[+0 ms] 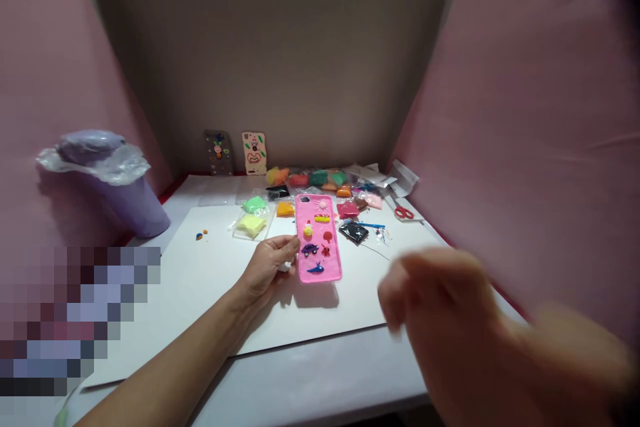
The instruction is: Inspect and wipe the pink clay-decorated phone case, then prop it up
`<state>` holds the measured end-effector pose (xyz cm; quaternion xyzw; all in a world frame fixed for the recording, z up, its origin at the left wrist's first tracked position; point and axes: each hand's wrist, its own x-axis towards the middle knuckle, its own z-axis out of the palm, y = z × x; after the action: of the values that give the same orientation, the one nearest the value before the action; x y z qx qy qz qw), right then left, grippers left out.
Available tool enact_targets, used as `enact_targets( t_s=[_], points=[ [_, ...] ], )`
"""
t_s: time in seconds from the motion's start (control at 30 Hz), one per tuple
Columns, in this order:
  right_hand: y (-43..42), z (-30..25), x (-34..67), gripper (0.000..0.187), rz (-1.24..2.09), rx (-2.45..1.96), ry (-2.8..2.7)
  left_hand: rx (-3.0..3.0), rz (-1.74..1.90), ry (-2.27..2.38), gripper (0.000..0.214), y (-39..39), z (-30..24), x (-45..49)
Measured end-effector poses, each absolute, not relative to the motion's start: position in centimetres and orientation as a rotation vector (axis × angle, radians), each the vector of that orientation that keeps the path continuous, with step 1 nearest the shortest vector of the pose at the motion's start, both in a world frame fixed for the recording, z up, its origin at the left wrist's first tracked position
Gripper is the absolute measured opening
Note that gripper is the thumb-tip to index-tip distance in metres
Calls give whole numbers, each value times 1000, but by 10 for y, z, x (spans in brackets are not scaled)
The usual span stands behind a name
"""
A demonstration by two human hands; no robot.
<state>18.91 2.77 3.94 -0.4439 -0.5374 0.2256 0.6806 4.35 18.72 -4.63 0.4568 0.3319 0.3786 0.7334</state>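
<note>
My left hand [273, 260] grips a pink phone case [319, 267] by its left edge, thumb on top, and tilts it up above the white board. Small clay figures decorate the case, among them a purple car [310, 250], a blue whale-like shape [315, 269] and a pale pink sun [323, 205]. A small white wad [285, 267] shows below the fingers of that hand; I cannot tell what it is. Close to the camera at the right, my right hand [440, 293] is raised apart from the case. Motion blurs its bent fingers, so its hold is unclear.
Packets of coloured clay [320, 179] lie along the back, with a black packet [354, 231] nearer. Red-handled scissors [404, 213] rest at right. Two decorated cases, one grey [218, 153] and one cream [255, 153], lean on the back wall. A lilac bin [120, 200] stands left.
</note>
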Motion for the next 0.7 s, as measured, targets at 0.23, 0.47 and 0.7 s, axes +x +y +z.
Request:
enact_targets(
  t_s=[0.23,0.47,0.7],
  points=[
    [125,13,230,21,838,-1170,-1027,1028,830,707,34,186,-44,43],
    [145,-36,225,30,970,-1169,-997,1025,825,708,33,185,-39,43],
    [135,-44,214,29,1233,-1035,-954,1038,823,739,31,184,-37,44]
  ],
)
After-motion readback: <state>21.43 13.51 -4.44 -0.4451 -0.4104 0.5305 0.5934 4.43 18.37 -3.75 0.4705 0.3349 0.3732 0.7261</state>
